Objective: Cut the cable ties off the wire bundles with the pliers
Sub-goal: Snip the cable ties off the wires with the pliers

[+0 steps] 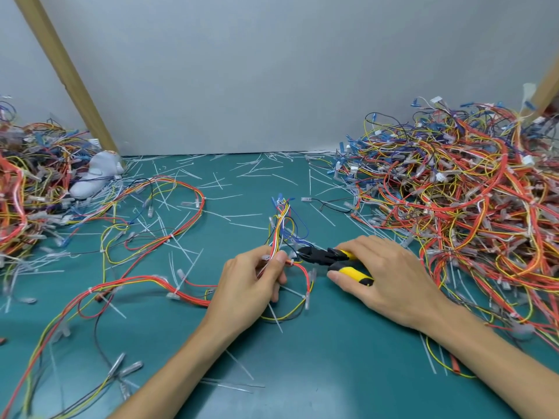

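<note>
Here, the pliers, black at the head with yellow and black handles, lay low over the green mat, their nose pointing left at a small white cable tie just beyond the tip. The right hand grasped the pliers, with fingers over the upper handle and the thumb curled against the lower one, and the two handles stood a little apart. Whether the cutting edges had met on the tie could not be told. Just left of the pliers, the left hand pinched a wire bundle of red, yellow, white and blue leads between thumb and fingers. The bundle's free ends fanned upward beyond the pliers' head, and a red and yellow loop drooped onto the mat below it. Far to the right of the pliers rose a large tangled heap of wires. A smaller heap sat well to the left of them, with a white cloth object beside it at the foot of a leaning wooden post. Between that heap and the pliers sprawled a loose harness. Thin white cut tie strips littered the mat beyond the pliers and on both sides of them.
</note>
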